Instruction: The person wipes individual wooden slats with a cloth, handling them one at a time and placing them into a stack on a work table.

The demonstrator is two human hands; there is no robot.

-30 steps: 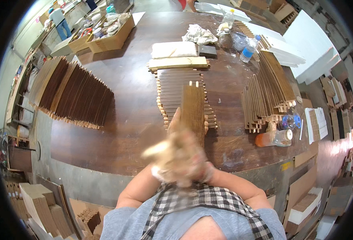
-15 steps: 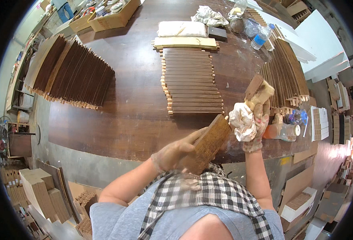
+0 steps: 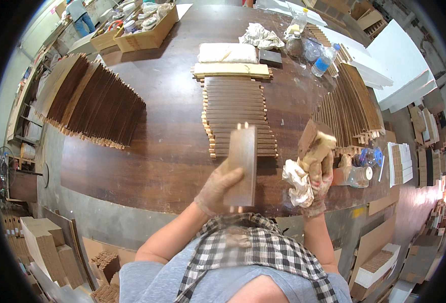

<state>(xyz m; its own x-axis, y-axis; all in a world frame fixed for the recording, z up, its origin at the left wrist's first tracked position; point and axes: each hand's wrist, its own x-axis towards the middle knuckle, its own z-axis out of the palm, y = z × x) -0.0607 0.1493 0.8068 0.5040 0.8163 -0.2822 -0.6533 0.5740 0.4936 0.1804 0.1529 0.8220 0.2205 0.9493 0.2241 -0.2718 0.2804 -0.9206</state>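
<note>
My left hand (image 3: pixel 214 189), in a stained thin glove, grips a brown wooden slat (image 3: pixel 243 169) with pale dowel pins at both ends. The slat stands nearly upright over the table's near edge, slightly blurred. In my gloved right hand (image 3: pixel 321 184) are a brown-stained yellow sponge (image 3: pixel 319 144) and a crumpled white rag (image 3: pixel 298 187), both held apart from the slat. Beyond the left hand lies a row of similar brown slats (image 3: pixel 235 113) with pale dowel ends. Larger groups of slats stand at the left (image 3: pixel 94 101) and the right (image 3: pixel 349 103).
A yellowish board (image 3: pixel 230 69) and a folded white cloth (image 3: pixel 227 52) lie behind the middle row. Bottles, one with a blue label (image 3: pixel 323 63), stand far right; another bottle (image 3: pixel 357 177) lies near my right hand. Far left are cardboard boxes (image 3: pixel 147 38) and another person (image 3: pixel 79 17).
My left hand has swung the slat from a rightward slant to nearly upright and carried it left, away from the rag. The right hand, with sponge and rag, sits slightly lower in view.
</note>
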